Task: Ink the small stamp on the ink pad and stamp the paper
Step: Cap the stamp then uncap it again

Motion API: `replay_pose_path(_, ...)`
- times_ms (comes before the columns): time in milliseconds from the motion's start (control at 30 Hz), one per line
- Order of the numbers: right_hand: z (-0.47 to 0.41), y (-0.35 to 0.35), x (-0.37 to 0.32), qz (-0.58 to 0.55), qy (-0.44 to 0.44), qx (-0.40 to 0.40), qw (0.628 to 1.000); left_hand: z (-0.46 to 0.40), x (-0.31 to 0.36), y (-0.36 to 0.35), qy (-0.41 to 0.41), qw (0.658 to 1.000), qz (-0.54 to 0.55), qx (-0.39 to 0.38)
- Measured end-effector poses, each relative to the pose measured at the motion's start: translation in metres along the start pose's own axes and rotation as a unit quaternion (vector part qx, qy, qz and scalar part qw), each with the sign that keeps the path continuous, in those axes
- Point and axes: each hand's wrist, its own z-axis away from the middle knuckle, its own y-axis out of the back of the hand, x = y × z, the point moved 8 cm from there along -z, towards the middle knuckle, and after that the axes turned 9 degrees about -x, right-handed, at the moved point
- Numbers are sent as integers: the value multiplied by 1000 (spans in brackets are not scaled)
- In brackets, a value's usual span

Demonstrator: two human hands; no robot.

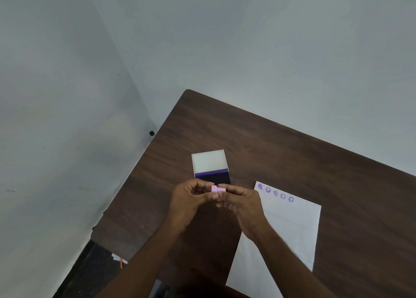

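Head view, taking the ink pad (212, 170) as my landmark. I see it lying open on the dark wooden table (292, 153), its pale lid (209, 161) folded back on the far side and the dark inked face (217, 178) on the near side, edged by a violet strip.

Just in front of the ink pad, above the table, both hands meet around the small stamp (217, 189), a pink stepped cylinder lying sideways. My left hand (191, 202) has its fingers curled, thumb and fingertips pinching the wider end. My right hand (242, 204) pinches the narrower end with curled fingers. The near edge of the inked face is hidden behind the fingers. I cannot tell which end bears the printing face.

To the right of the ink pad and a little nearer lies the paper (290, 230), a white sheet running toward me, partly under my right forearm. Along its far edge sits a row of five round purple imprints (275, 193).

Left of the ink pad, beyond the table edge, are the pale wall (56, 117) and a small dark object (151, 133).
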Motion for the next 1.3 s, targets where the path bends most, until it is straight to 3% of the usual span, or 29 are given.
replay_pose_path(467,-3,6,0,-12,3,6,1000,-5,-1,-9,-7,1000,3,-3)
replay_pose_path(800,-10,46,-10,6,29,88,996,-24,-12,-27,36,998,-47,14)
replay_pose_path(1167,-37,105,-29,262,69,218,938,-54,-15,-70,80,977,-198,-3)
replay_pose_path(1300,-52,107,-28,315,54,215,923,-59,-17,-76,88,974,-207,-12)
